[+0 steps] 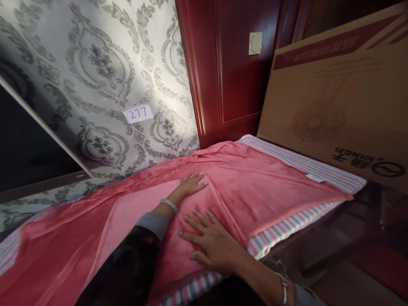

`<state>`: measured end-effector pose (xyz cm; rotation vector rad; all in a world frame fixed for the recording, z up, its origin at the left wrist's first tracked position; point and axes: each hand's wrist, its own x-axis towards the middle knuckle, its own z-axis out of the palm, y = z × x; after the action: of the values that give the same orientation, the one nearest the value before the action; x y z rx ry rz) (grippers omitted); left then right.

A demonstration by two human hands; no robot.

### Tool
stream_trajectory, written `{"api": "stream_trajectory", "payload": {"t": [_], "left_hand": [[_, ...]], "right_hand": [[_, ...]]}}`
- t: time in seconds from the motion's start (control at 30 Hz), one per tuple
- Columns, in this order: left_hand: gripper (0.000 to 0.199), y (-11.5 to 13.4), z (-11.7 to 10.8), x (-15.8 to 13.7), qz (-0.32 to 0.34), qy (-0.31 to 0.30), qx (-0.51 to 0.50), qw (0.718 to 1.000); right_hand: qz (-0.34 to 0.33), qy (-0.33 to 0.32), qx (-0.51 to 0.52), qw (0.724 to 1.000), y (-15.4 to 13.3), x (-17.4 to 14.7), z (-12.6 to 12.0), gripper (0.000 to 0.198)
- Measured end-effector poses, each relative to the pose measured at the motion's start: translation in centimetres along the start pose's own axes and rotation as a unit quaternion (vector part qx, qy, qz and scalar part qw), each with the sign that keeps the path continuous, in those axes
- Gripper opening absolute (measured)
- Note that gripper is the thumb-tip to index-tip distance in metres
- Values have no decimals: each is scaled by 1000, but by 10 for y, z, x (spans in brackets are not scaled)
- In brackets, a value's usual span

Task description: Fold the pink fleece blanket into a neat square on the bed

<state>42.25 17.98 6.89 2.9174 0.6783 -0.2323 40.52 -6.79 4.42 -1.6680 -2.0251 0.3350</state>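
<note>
A pink plush blanket [255, 182] lies spread out, with one part folded over onto itself near the middle. My left hand [191, 184] rests flat on the folded part, close to its upper corner, fingers spread. Nearer to me, my right hand [212, 242] presses flat on the same folded layer, its fingers apart, beside the fold's right edge. Neither hand grips the cloth. Under the blanket is a striped sheet [280, 228], which shows along the near edge and at the far right. A small white tag [316, 178] sits on the blanket's right part.
Patterned wallpaper [102, 63] with a paper marked 277 [138, 114] rises behind the blanket. Beside it are a dark red panel [236, 76] and a large cardboard box [331, 93] at the right. A dark screen-like panel [28, 140] stands at left.
</note>
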Motion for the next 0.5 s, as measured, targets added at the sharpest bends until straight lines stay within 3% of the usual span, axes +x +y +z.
{"api": "stream_trajectory", "payload": {"t": [0.27,0.5], "left_hand": [[61,9,7,2,-7,86,28,996],[57,23,-16,-16,-12,154,63,986]], "right_hand": [[-1,18,-2,1000,1,2,3,56],[-3,14,-21,1000,-2,0,-8,61]]}}
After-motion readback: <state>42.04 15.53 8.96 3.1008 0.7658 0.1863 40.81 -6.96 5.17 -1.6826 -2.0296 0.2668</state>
